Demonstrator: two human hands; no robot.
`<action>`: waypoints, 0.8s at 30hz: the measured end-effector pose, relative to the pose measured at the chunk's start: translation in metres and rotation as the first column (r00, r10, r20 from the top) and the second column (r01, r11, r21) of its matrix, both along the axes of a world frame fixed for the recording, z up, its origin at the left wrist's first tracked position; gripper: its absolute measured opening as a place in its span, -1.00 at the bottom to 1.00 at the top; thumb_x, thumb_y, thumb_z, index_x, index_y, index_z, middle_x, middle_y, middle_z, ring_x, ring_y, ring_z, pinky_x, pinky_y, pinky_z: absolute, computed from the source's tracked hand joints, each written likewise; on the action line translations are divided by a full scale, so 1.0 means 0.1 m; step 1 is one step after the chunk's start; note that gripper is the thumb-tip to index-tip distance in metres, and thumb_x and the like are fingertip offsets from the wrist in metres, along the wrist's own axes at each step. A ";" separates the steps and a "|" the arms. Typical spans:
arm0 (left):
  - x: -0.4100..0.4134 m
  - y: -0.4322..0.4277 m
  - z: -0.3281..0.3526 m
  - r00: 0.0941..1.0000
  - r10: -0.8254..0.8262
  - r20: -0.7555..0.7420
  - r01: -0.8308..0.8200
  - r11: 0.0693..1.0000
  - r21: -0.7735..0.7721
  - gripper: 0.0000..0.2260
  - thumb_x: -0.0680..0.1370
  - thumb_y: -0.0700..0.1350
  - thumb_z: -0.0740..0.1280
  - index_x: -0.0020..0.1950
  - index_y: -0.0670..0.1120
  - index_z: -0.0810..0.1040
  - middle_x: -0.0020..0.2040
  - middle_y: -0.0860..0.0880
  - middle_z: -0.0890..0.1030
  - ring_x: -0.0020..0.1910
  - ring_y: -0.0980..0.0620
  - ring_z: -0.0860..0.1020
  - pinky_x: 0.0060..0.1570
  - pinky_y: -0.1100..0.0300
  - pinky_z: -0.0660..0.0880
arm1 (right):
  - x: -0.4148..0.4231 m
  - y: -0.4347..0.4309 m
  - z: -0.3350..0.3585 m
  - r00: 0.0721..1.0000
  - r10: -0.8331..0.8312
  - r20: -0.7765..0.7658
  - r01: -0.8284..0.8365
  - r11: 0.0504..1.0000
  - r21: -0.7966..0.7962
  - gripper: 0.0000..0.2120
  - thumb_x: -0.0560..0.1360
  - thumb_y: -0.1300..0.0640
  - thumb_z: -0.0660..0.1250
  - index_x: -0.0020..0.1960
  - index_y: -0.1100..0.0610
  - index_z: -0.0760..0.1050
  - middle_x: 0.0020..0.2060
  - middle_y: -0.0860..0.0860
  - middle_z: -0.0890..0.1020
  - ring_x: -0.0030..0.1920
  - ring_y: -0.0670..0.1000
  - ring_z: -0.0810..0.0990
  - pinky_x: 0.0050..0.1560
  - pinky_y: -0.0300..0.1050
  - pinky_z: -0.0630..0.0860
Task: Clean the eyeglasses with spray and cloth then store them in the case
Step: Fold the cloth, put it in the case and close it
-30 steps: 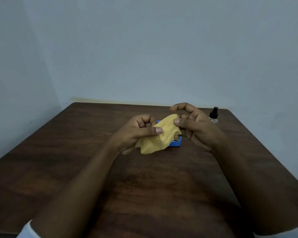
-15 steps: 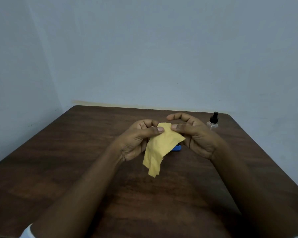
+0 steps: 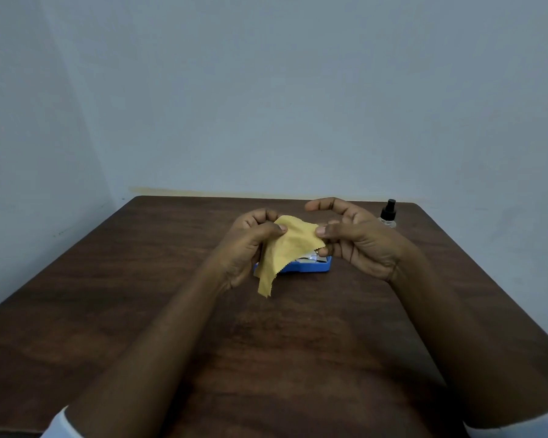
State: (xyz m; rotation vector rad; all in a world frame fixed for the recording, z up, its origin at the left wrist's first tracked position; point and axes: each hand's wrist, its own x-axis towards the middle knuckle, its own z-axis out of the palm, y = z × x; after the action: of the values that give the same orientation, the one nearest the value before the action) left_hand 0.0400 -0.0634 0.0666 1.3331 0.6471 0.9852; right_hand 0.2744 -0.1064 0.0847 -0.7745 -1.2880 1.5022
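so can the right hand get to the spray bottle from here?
Probably yes: the spray bottle stands just past the right hand, nothing between, but that hand pinches the yellow cloth and must release it first.

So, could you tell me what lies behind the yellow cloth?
A blue case sits on the table behind the cloth, with something shiny inside. The cloth covers its left part, so the contents are unclear.

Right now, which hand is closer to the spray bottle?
The right hand. It is close beside the spray bottle, pinching the yellow cloth; the left hand pinches the cloth's other edge, farther from the bottle.
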 end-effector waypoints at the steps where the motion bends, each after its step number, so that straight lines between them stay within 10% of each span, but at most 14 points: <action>1: 0.02 0.00 -0.01 1.000 0.015 -0.015 -0.015 1.000 0.004 -0.88 0.46 -0.16 0.47 -0.20 0.07 0.67 -0.23 0.04 0.66 -0.23 0.11 0.62 -0.29 0.22 0.54 | 0.00 -0.01 0.01 1.000 -0.006 -0.001 0.006 1.000 0.000 -0.57 0.53 0.40 0.45 0.38 0.20 0.54 -0.20 0.13 0.60 -0.22 0.07 0.69 -0.15 -0.10 0.72; 9: 0.10 -0.07 -0.07 0.947 0.261 -0.189 -0.208 0.943 0.259 -0.81 0.53 -0.13 0.42 0.14 -0.02 0.63 0.07 0.02 0.67 0.09 0.02 0.62 0.05 0.06 0.59 | -0.12 0.00 -0.03 0.995 -0.094 0.018 0.093 0.994 0.057 -0.53 0.50 0.43 0.45 0.37 0.24 0.46 -0.22 0.22 0.69 -0.28 0.11 0.73 -0.22 -0.10 0.71; 14: 0.11 -0.36 0.05 0.958 0.266 -0.106 -0.194 0.874 0.446 -0.75 0.54 0.17 0.43 -0.02 0.00 0.63 -0.13 0.09 0.66 -0.11 0.10 0.62 -0.08 0.15 0.58 | -0.14 -0.02 -0.02 0.993 -0.111 0.036 0.105 0.986 0.129 -0.53 0.52 0.44 0.44 0.37 0.21 0.44 -0.18 0.24 0.72 -0.26 0.13 0.74 -0.19 -0.05 0.71; 24: -0.01 -0.39 0.22 0.917 0.390 -0.083 -0.330 0.858 0.393 -0.82 0.54 -0.29 0.52 0.09 -0.11 0.65 -0.16 -0.01 0.75 -0.13 0.08 0.74 -0.13 0.20 0.65 | -0.07 -0.13 0.21 0.923 -0.250 0.291 0.137 0.923 0.359 -0.67 0.52 0.36 0.43 0.24 0.14 0.51 -0.21 0.16 0.65 -0.21 0.11 0.66 -0.20 0.00 0.65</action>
State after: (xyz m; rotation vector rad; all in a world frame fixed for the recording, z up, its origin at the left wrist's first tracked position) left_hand 0.0390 -0.1022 0.0885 1.6756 0.8882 1.3661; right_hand 0.2673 -0.1196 0.1061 -0.9269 -1.6115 0.9813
